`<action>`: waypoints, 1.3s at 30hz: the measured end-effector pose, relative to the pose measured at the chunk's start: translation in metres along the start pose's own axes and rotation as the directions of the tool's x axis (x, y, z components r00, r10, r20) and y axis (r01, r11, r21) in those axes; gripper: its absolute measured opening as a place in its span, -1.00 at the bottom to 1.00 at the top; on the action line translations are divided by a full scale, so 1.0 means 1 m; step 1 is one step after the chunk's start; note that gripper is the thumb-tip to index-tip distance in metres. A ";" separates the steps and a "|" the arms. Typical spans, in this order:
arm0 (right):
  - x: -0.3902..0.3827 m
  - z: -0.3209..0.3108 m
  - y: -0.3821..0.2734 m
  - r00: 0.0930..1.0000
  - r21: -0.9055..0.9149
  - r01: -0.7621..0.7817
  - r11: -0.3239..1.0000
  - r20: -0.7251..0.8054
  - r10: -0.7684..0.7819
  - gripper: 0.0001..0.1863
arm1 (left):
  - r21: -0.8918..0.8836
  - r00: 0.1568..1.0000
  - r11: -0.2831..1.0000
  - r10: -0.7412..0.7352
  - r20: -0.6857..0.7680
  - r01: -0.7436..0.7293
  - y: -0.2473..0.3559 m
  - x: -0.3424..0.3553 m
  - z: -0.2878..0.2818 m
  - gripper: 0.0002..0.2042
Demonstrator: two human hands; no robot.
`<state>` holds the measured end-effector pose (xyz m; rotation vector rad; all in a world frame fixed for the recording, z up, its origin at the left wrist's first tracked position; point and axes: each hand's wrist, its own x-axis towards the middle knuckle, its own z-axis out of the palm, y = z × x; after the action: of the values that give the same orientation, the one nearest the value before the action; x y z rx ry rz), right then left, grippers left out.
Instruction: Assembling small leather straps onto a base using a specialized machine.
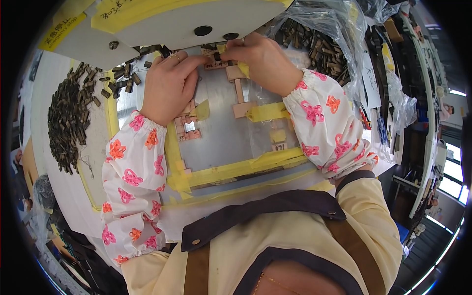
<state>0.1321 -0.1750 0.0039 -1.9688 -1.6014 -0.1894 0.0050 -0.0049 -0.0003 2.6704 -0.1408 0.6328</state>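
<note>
Small black block (217, 57) at far end of metal plate (211, 135), between left fingers (197, 62) and right fingers (236, 52), right set bunched narrow, left index extended alongside, can't tell if gripping

I log: white oversleeves (327, 129), pink-and-orange floral; yellow tape (241, 168); grey plate (211, 130); brown-black small pieces (69, 118); cream jacket (285, 236), dark collar (255, 209), brown straps (197, 268).

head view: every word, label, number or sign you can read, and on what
Wording not copied; only where it stands:
Yellow label, upper left: print, legible.
Yellow tape, top: handwriting, partly legible.
Lower-right pink block: a number, legible.
Left pink block: a number, small.
Top pink block: too small to read.
White sheet, right: too blurred to read.
</note>
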 end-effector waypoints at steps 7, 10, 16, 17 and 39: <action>0.003 0.001 0.004 0.997 -0.025 0.050 0.998 0.067 -0.048 -0.65 | 0.066 0.999 0.997 0.045 0.021 -0.047 0.001 0.000 -0.001 -0.74; 0.003 0.001 0.006 0.996 -0.052 0.084 0.995 0.012 -0.084 -0.83 | 0.151 0.994 0.984 0.091 0.058 -0.099 0.004 0.004 -0.002 -0.70; 0.005 0.000 0.002 0.998 -0.093 0.055 0.994 -0.003 -0.055 -0.86 | 0.260 0.990 0.956 0.126 0.068 -0.140 0.006 0.005 -0.001 -0.66; 0.006 0.000 0.002 0.998 -0.094 0.057 0.994 -0.005 -0.058 -0.86 | 0.259 0.990 0.956 0.129 0.056 -0.139 0.004 0.004 -0.001 -0.65; 0.006 -0.003 0.009 0.985 -0.350 0.165 0.922 0.110 -0.134 -0.77 | 0.173 0.999 0.985 0.019 0.028 -0.024 -0.001 0.001 -0.003 -0.71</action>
<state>0.1432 -0.1727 0.0060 -2.1441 -1.8820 -0.4972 0.0051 -0.0025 0.0020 2.8491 -0.1271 0.6437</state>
